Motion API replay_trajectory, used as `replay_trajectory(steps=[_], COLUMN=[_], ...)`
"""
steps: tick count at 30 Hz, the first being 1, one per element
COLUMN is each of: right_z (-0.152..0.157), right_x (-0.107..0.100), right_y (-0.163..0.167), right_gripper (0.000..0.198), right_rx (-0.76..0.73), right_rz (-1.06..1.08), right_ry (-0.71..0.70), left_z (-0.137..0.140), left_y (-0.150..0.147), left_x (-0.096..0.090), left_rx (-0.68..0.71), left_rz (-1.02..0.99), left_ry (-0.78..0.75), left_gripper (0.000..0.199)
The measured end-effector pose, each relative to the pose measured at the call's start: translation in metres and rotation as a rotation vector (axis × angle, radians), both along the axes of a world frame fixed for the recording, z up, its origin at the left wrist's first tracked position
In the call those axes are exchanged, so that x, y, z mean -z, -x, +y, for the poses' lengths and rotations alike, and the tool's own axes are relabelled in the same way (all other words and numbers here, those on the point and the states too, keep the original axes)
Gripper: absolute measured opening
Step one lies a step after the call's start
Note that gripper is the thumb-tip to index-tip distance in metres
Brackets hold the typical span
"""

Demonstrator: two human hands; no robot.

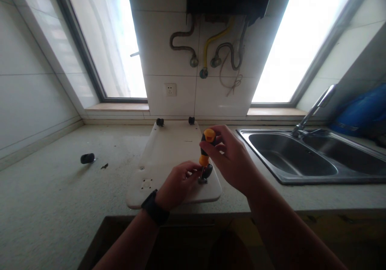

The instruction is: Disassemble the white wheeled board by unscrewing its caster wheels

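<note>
My right hand (227, 153) grips the orange and black handle of a screwdriver (204, 159), which stands nearly upright. Its shaft runs down to the metal base of a black caster wheel (207, 170) at the near right corner of a white board (173, 149). Beside the shaft, the fingers of my left hand (181, 181) are pinched together low over the caster base; what they hold is hidden. Two more casters, a left one (159, 122) and a right one (191, 120), stand at the board's far end. Several small holes (147, 183) mark its near left corner.
A loose black caster (87, 158) lies on the speckled counter (60, 189) at the left, with small dark bits (104, 166) near it. To the right is a double steel sink (289, 177) with a faucet (313, 109). Pipes (205, 49) and a socket (170, 89) are on the wall.
</note>
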State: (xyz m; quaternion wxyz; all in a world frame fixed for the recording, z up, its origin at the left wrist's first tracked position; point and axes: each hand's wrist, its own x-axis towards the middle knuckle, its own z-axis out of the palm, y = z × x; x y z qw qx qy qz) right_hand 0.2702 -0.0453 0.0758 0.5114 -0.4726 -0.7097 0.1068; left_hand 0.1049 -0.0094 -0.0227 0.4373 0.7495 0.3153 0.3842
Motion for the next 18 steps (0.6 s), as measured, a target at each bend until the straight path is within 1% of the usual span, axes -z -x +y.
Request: replay_trajectory(steps=[4,8,12,15,18], right_z=[0.0014,-0.0006,-0.0008,0.0004,0.0009], right_x=[-0.0019,-0.0054,-0.0081,-0.0086,-0.0094], right_y=[-0.0006,0.0007,0.0010,0.0005,-0.0002], right_gripper=[0.032,0.034,0.037,0.038,0.038], right_rx=[0.080,0.078,0.085,0.100,0.107], right_rz=[-0.019,-0.020,0.027,0.029,0.030], right_ry=[-0.012,-0.010,0.000,-0.007,-0.038], left_z=[0.0001,-0.0008,-0.0024,-0.0025,-0.0015], left_y=[-0.0008,-0.0024,-0.0025,-0.0029,-0.0040], left_x=[-0.0009,-0.0051,-0.0087,-0.0088,-0.0071], left_rx=[0.030,0.039,0.046,0.020,0.008], left_rz=[-0.001,-0.037,-0.053,-0.041,-0.048], left_ry=[0.025,0.051,0.062,0.035,0.043], left_gripper=[0.023,0.023,0.023,0.022,0.021])
